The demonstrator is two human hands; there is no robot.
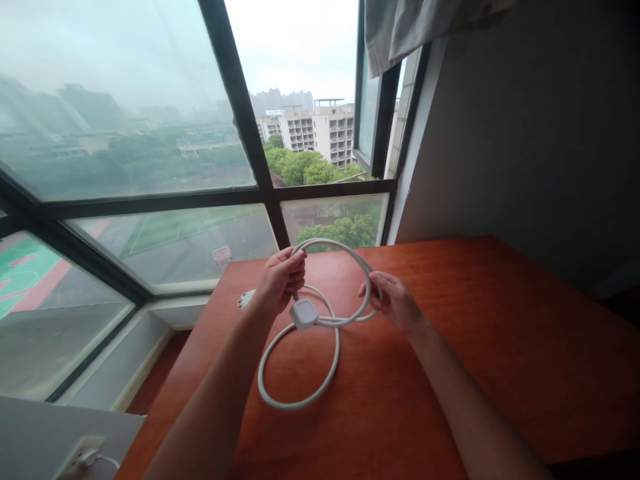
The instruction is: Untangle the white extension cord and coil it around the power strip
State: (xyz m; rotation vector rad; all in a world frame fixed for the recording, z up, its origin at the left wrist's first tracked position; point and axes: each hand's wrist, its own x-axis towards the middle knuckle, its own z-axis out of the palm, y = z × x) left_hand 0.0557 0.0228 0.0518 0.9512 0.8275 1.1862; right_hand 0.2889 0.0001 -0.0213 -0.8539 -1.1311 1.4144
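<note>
A thick white cable (299,405) is partly coiled in the air between my two hands, above the table. My left hand (283,279) is closed around the left side of the raised loop. Just below its fingers hangs a white, squarish plug-like block (304,313) at the cable's end. On the other side of the loop, my right hand (393,300) pinches the cable between thumb and fingers. A lower loop of the same cable droops toward the tabletop. Beside my left wrist, a pale object (245,299) is partly hidden, and its kind is unclear.
The reddish-brown wooden table (500,347) reaches up to a dark-framed window (270,195). A grey curtain (400,30) hangs at the upper right, near an open pane. At the lower left, a wall socket (83,457) has a white plug and lead in it.
</note>
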